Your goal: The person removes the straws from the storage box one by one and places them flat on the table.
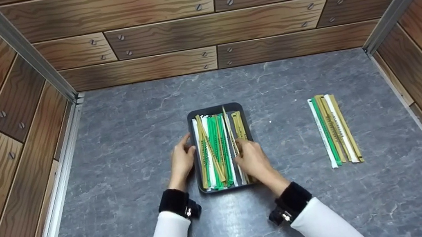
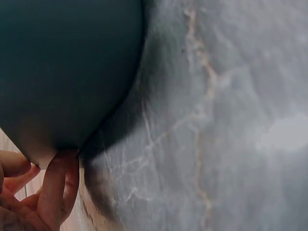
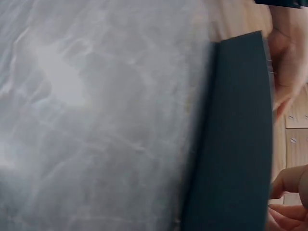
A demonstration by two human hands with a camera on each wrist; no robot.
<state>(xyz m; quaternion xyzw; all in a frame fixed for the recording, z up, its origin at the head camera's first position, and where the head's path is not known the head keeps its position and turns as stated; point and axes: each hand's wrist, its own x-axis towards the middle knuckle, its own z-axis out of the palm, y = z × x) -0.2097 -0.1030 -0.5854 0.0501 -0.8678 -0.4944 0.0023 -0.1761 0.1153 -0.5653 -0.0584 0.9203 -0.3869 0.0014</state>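
Observation:
A black rectangular tray [image 1: 214, 109] stands in front of me, filled with long, thin wrapped sticks [image 1: 215, 151] in gold, green and white, most lying lengthwise. My left hand [image 1: 182, 159] is at the tray's left side. In the left wrist view its fingers [image 2: 58, 187] touch the dark outer wall near a corner. Over the tray's right part, my right hand [image 1: 254, 160] pinches a gold-wrapped stick [image 1: 228, 124] with dark print, its far end pointing at the tray's back rim. In the right wrist view the tray's wall [image 3: 231, 134] hides what those fingers hold.
A second group of wrapped sticks [image 1: 334, 130], white, green and gold, lies side by side to the right on the grey marbled surface [image 1: 132, 113]. Wood-patterned panels [image 1: 215, 31] close in the back and both sides, with metal rails [image 1: 53, 169] along the side edges.

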